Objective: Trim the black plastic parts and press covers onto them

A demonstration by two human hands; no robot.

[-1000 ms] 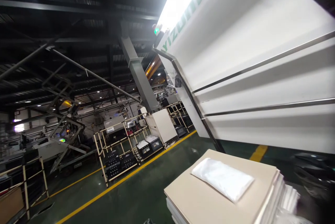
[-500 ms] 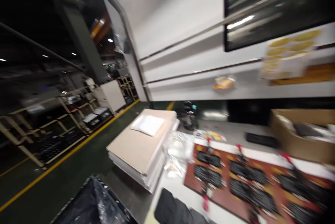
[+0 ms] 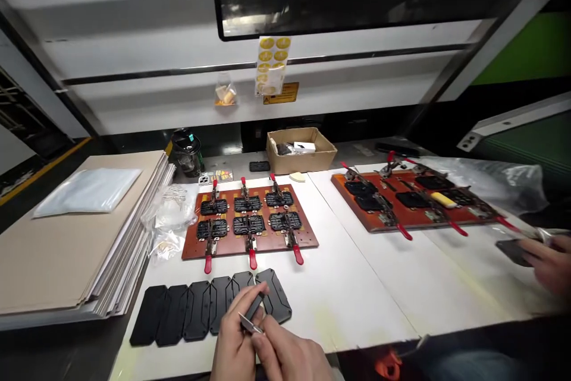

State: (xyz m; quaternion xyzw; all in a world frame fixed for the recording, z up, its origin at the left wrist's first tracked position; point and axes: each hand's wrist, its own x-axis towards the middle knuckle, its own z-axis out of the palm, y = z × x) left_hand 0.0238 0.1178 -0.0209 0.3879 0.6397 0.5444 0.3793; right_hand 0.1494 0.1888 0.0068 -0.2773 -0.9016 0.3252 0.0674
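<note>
My left hand (image 3: 232, 339) is closed round a black plastic panel (image 3: 254, 306), seen nearly edge-on. In my right hand (image 3: 292, 350) is a small knife, its pointed blade (image 3: 248, 323) at the panel's near edge; the handle is hidden by my fingers. Just beyond my hands, several black panels (image 3: 196, 311) lie side by side in a row on the white tabletop. Behind that row sits a reddish-brown fixture board (image 3: 267, 245), with black parts (image 3: 248, 224) held under red-handled toggle clamps (image 3: 253, 259).
Stacked cardboard sheets (image 3: 66, 256) and a clear plastic bag (image 3: 172, 214) are at the left. An open cardboard box (image 3: 303, 162) stands at the back. A second clamp board (image 3: 383, 227) lies to the right, near a co-worker's hand (image 3: 551, 262) holding a dark part.
My view has swung right and down from the aisle and stacked sheets to the bench. Both my hands, the panel and the knife have come into view.
</note>
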